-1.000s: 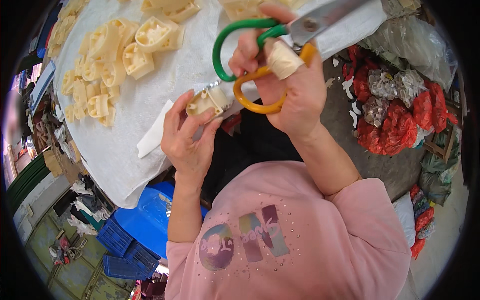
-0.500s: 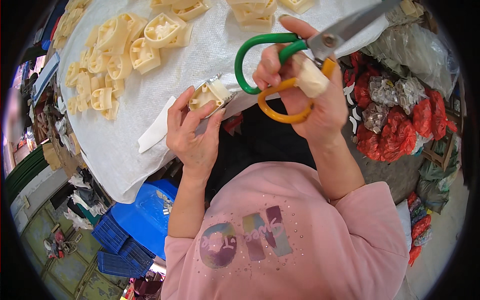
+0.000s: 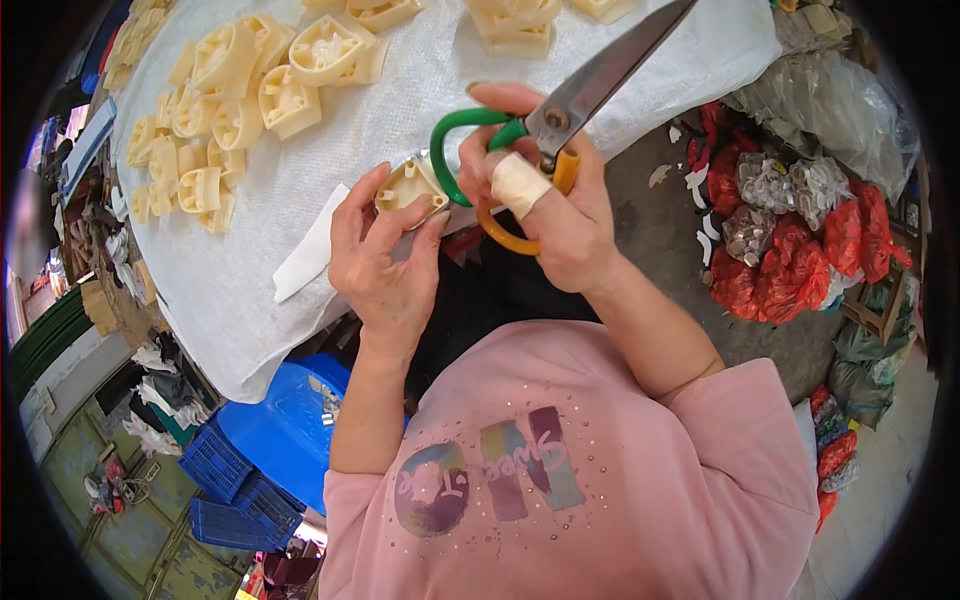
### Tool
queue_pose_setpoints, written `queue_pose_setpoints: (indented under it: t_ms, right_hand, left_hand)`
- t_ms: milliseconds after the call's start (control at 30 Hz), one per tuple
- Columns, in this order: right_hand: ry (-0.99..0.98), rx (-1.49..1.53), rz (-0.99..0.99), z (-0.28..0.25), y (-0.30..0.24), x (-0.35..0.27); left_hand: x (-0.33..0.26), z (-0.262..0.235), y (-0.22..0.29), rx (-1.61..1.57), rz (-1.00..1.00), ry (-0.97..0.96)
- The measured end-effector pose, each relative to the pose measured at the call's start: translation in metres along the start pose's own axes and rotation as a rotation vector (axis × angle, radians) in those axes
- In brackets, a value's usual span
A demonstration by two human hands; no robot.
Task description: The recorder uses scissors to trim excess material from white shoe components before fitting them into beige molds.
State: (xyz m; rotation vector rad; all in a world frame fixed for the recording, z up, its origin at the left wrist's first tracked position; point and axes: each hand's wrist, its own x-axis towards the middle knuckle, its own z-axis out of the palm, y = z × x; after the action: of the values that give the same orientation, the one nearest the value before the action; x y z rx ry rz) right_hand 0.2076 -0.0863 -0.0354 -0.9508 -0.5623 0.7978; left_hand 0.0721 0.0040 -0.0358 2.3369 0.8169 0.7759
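Between the fingers and thumb of my left hand is a small cream plastic part with a shiny silvery edge, its hollow side facing up. My right hand is closed on a pair of scissors with one green and one orange handle; the blades point up and away to the right. Tape wraps the right thumb. The green handle loop comes right beside the part, and I cannot tell whether they touch. A flat white strip lies on the white cloth left of my left hand.
Several cream plastic parts are heaped on the cloth at the far left, with more along the far edge. Red plastic bags lie on the floor at right. A blue tub and blue crates stand at lower left.
My right hand has moved left with the scissors, bringing the handles beside the plastic part. The blades have swung more upright. My left hand has barely moved.
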Motion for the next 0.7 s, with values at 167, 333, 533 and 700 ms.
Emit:
queue_pose_setpoints:
  t_ms: [167, 333, 533, 700]
  right_hand:
    - [-0.039, 0.264, 0.100, -0.008, -0.001, 0.010]
    - [-0.008, 0.311, -0.040, -0.017, -0.017, 0.011]
    - [0.035, 0.192, -0.011, -0.016, -0.021, 0.013]
    - [0.051, -0.397, 0.050, 0.017, -0.047, 0.024]
  left_hand:
    - [0.001, 0.000, -0.005, -0.024, 0.019, 0.015]
    - [-0.005, -0.002, -0.020, -0.384, -0.060, 0.057]
    - [-0.012, -0.007, -0.029, -0.788, -0.077, 0.091]
    - [-0.020, -0.025, -0.030, -0.879, -0.103, 0.145]
